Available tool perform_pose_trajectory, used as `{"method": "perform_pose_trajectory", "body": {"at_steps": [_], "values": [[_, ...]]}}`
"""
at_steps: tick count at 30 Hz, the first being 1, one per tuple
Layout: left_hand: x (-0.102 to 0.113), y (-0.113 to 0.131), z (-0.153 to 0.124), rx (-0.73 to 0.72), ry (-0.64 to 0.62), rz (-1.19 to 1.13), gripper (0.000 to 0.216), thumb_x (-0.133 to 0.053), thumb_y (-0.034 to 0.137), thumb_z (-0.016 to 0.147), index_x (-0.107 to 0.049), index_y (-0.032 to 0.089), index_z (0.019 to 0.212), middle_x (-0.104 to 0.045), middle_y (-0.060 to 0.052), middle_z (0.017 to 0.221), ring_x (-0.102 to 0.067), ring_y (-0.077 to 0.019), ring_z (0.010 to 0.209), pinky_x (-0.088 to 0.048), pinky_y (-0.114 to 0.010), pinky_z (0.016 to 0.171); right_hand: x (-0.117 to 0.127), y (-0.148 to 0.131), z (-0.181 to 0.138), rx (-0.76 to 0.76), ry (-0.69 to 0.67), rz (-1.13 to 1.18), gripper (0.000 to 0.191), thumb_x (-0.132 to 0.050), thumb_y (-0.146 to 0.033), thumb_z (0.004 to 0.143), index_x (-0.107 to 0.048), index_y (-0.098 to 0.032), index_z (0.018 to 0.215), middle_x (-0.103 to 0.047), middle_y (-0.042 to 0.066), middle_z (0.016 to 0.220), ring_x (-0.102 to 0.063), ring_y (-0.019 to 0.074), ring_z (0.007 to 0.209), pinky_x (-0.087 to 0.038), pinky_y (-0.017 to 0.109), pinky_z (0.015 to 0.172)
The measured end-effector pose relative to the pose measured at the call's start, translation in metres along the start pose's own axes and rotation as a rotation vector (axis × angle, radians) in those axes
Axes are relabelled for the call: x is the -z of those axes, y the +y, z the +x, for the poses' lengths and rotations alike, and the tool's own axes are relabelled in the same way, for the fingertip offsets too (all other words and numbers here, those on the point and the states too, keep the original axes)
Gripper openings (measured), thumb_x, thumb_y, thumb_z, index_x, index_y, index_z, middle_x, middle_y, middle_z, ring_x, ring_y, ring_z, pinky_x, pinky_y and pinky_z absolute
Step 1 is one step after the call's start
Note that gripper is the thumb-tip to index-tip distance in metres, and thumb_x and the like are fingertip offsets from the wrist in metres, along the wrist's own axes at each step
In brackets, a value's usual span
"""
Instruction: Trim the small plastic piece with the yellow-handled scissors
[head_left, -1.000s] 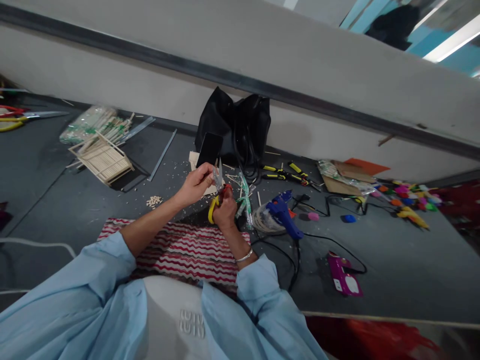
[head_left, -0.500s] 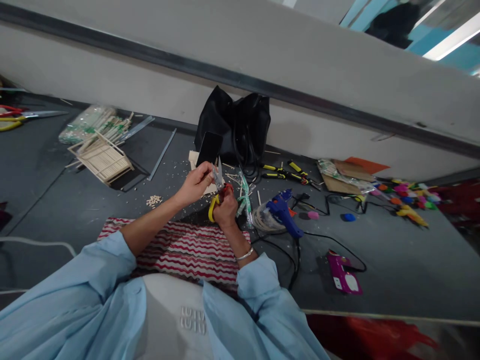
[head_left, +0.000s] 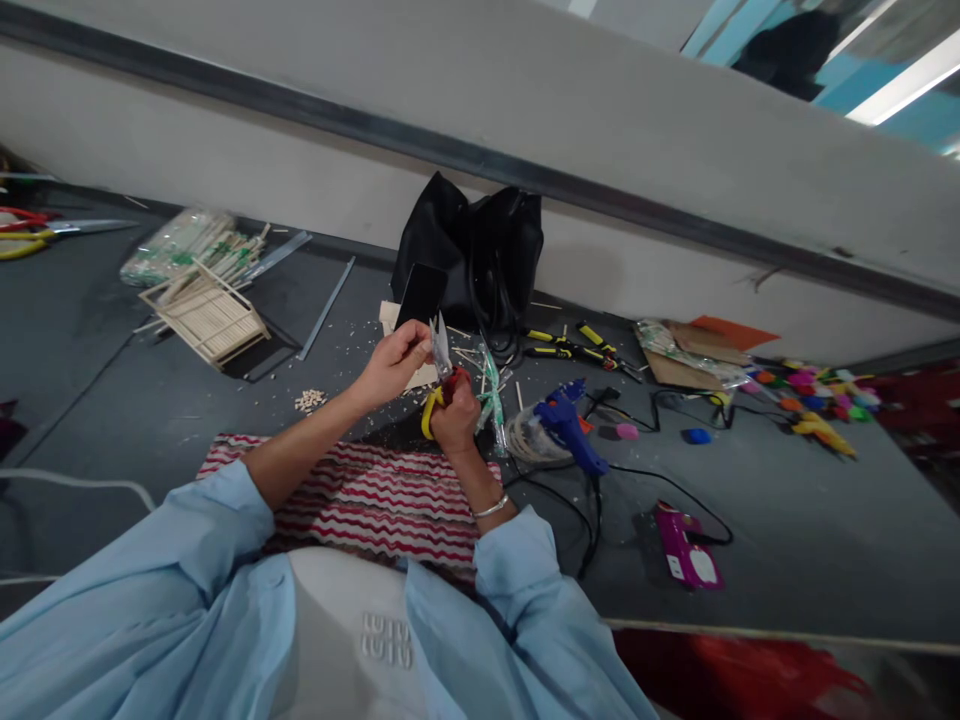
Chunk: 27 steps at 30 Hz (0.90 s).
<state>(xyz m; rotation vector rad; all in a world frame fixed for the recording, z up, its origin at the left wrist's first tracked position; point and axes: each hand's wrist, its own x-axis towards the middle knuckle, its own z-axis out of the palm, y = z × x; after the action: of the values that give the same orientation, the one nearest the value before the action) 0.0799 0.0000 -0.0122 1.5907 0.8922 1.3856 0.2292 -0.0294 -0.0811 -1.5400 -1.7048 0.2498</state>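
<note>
- Head view: counter (head_left: 810, 550) runs along the wall; both hands are over its middle, between near and far edges.
- Right hand (head_left: 456, 415): fingers wrapped round the handles of the scissors (head_left: 442, 355), yellow and red at the grip. Blades point to the far edge of the counter.
- Left hand (head_left: 396, 362): fingers drawn together just beside the blades. Cannot tell whether a small piece is pinched there, nor whether the fingertips touch metal.
- Striped cloth (head_left: 375, 500) under the forearms, toward the near edge.
- Small heap of pale cut bits (head_left: 310, 401) on the counter, left of the left hand; finer crumbs scattered around.
- Far edge, middle: black bag (head_left: 487, 250) against the wall, dark phone (head_left: 421, 297) tilted in front of it.
- Toward the far left corner: slatted stick frame (head_left: 210, 320), with a clear packet of sticks (head_left: 176, 250) behind; metal strip (head_left: 327, 308) to their right.
- Right of the right hand: blue glue gun (head_left: 574, 425) by a clear container (head_left: 529, 435); yellow-and-black pliers (head_left: 555, 350) nearer the far edge.
- Purple box (head_left: 688, 547) near the near edge; coloured pompoms (head_left: 817, 390) toward the right edge.
</note>
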Motion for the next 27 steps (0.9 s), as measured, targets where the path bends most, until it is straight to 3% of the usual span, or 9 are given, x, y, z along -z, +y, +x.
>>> {"method": "perform_pose_trajectory", "body": {"at_steps": [6,9,12,16,19,23,27], "values": [[0.003,0.001,-0.001,-0.009,-0.053,-0.050,0.020,-0.052,0.036,0.092,-0.054,0.016,0.089,-0.061,0.000,0.071,-0.052,-0.0075,0.063,-0.041,-0.020,0.059,-0.013,0.011,0.000,-0.161,0.081,0.266,0.012,-0.051,-0.026,0.076,-0.056,-0.019,0.084,-0.063,0.002,0.072,-0.055,0.0145,0.061,-0.047,0.026,0.060],[0.005,0.006,0.001,-0.021,-0.054,-0.037,0.020,-0.050,0.035,0.093,-0.054,0.016,0.089,-0.061,0.000,0.070,-0.052,-0.0076,0.062,-0.042,-0.019,0.060,-0.017,0.013,0.001,-0.187,0.101,0.401,0.012,-0.052,-0.028,0.073,-0.054,-0.019,0.081,-0.060,0.000,0.070,-0.052,0.0130,0.058,-0.046,0.026,0.057],[0.018,0.017,0.006,-0.027,-0.102,0.124,0.019,-0.048,0.033,0.092,-0.054,0.016,0.087,-0.061,-0.001,0.070,-0.052,-0.0083,0.062,-0.041,-0.020,0.059,-0.017,0.012,0.002,-0.182,0.109,0.461,0.015,-0.053,-0.030,0.071,-0.053,-0.019,0.080,-0.058,0.000,0.068,-0.051,0.0124,0.056,-0.045,0.026,0.055],[0.051,0.033,0.012,-0.014,-0.333,0.753,0.015,-0.049,0.024,0.085,-0.062,0.016,0.084,-0.063,-0.003,0.071,-0.054,-0.0116,0.063,-0.037,-0.023,0.059,-0.015,0.008,0.004,-0.169,0.138,0.467,0.012,-0.052,-0.031,0.070,-0.050,-0.020,0.075,-0.053,-0.003,0.064,-0.048,0.0115,0.053,-0.042,0.025,0.054],[0.076,0.035,0.010,0.146,-0.556,1.153,0.020,-0.048,0.022,0.080,-0.068,0.016,0.080,-0.068,-0.007,0.075,-0.059,-0.0166,0.068,-0.038,-0.025,0.060,-0.014,0.007,0.005,-0.157,0.149,0.456,0.010,-0.051,-0.029,0.068,-0.049,-0.021,0.072,-0.052,-0.003,0.063,-0.045,0.0106,0.052,-0.041,0.025,0.053],[0.092,0.026,-0.001,0.406,-0.852,1.342,0.026,-0.049,0.018,0.075,-0.074,0.013,0.082,-0.073,-0.014,0.088,-0.064,-0.0202,0.074,-0.040,-0.026,0.060,-0.013,0.007,0.007,-0.156,0.131,0.366,0.005,-0.050,-0.025,0.068,-0.048,-0.021,0.071,-0.055,-0.003,0.064,-0.046,0.0107,0.054,-0.041,0.024,0.055],[0.094,0.019,-0.010,0.551,-0.948,1.347,0.028,-0.052,0.014,0.072,-0.076,0.008,0.085,-0.073,-0.021,0.092,-0.065,-0.0236,0.074,-0.043,-0.031,0.062,-0.012,0.006,0.010,-0.179,0.172,0.327,0.002,-0.048,-0.022,0.069,-0.047,-0.022,0.068,-0.057,-0.002,0.063,-0.048,0.0111,0.057,-0.041,0.024,0.057]]}}
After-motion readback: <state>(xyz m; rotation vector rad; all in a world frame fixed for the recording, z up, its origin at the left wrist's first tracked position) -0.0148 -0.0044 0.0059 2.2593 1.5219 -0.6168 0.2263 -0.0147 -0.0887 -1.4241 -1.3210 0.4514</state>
